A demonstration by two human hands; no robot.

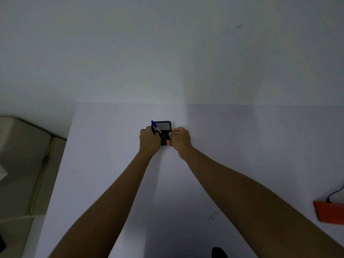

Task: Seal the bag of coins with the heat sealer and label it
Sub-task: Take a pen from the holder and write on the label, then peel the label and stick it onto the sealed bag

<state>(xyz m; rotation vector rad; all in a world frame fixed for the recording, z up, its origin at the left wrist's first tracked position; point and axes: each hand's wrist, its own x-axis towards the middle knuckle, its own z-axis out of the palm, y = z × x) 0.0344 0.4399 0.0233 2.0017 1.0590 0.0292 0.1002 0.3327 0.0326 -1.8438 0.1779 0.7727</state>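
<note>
Near me on the white table (104, 164) lies a small clear bag (213, 216), maybe the coin bag, it is blurred. At the right edge is the orange sealer (328, 212). Far ahead, my left hand (149, 141) is closed around a blue marker (156, 127) in the black mesh holder (164, 126). My right hand (180, 139) pinches something thin and white beside it.
</note>
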